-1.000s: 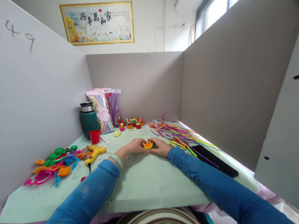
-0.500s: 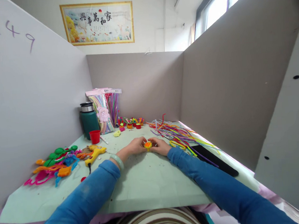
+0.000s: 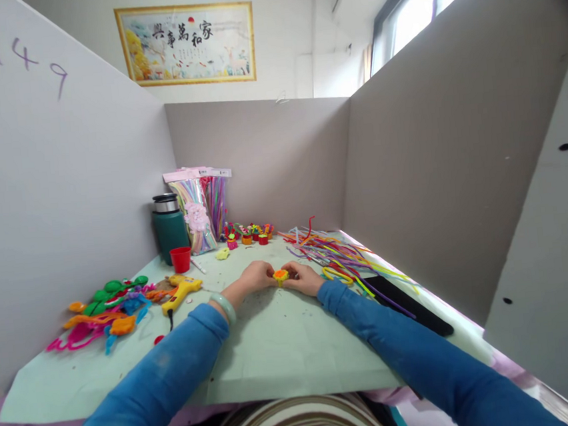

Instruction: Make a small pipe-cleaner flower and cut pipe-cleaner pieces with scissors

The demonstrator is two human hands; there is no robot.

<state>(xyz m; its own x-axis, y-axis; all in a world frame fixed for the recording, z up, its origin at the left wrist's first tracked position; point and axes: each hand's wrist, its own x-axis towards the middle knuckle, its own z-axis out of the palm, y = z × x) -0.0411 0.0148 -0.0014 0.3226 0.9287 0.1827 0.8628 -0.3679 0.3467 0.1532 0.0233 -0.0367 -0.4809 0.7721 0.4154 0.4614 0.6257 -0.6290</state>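
Observation:
A small orange and yellow pipe-cleaner pot [image 3: 281, 277] sits between my fingertips at the middle of the table. My left hand [image 3: 257, 276] pinches it from the left side, a pale green bangle around the wrist. From the right, my right hand [image 3: 303, 279] holds the opposite side with bent fingers. The orange top of the pot faces up, and a yellow rim shows around it. Parts of both hands' fingers are hidden behind the pot. Beyond my hands stand several small flower pots [image 3: 247, 239] made of the same fuzzy stems.
A yellow glue gun [image 3: 182, 292], a red cup [image 3: 181, 260] and a pile of coloured fuzzy pieces [image 3: 107, 314] lie left. Behind are a green bottle [image 3: 170, 230] and packs of stems [image 3: 196, 215]. Loose stems [image 3: 328, 249], yellow-handled scissors [image 3: 337, 275] and a black slab [image 3: 414, 307] lie right.
The pot has tipped slightly between my fingers, and its orange top looks flatter. My hands have barely shifted; everything else stays where it was.

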